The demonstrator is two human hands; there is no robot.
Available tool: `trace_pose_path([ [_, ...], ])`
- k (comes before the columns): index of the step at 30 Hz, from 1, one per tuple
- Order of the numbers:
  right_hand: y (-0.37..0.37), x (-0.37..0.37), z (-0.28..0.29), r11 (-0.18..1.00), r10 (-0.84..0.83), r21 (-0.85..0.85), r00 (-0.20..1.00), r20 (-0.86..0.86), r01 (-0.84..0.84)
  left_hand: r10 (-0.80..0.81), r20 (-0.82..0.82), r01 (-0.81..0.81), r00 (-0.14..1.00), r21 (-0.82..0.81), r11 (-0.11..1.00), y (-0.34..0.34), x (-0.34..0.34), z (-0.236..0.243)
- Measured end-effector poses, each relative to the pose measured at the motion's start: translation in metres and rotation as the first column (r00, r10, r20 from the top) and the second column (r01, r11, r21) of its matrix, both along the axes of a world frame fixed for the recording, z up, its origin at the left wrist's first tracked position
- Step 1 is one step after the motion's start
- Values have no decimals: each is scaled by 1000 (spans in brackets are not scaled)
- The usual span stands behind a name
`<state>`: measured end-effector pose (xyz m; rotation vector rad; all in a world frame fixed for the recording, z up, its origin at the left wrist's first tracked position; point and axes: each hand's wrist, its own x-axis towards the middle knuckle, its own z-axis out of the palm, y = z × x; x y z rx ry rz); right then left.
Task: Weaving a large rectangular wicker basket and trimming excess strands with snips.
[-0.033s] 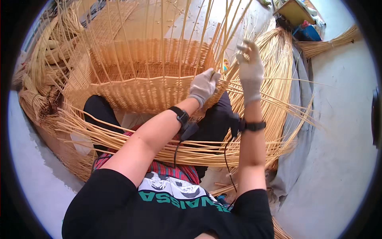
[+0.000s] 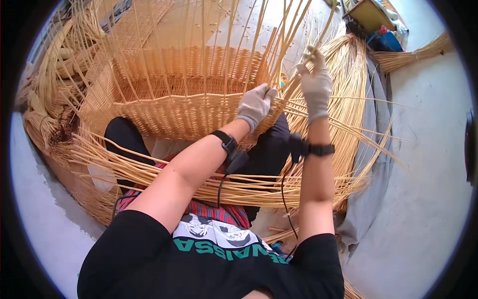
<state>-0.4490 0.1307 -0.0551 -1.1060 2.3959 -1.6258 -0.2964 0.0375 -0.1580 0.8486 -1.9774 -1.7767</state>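
Note:
A rectangular wicker basket lies across my lap, with tall upright rods standing from its woven walls. My left hand, in a pale knitted glove, is closed on the basket's rim near its right corner. Just right of that corner, my gloved right hand is raised with its fingers bent round a thin willow rod, which slants up and to the right. More loose rods stick out rightward from the corner below that hand.
A long bundle of willow rods lies on grey cloth at the right. Other rods cross my lap. Bundled strands are heaped at the left, beside a woven panel. A blue container stands at the far right.
My right hand has shifted slightly to the right, and a rod now shows slanting up from its fingers. The left hand stays at the rim.

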Motion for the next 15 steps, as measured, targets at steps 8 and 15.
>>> trace_pose_path([
  [8,38,51,-38,975,-90,122,827,-555,188,-95,-340,97,936,-10,995,-15,32,25],
  [15,6,27,-57,899,-173,157,661,-730,409,334,142,4,932,-924,382,-142,262,46],
])
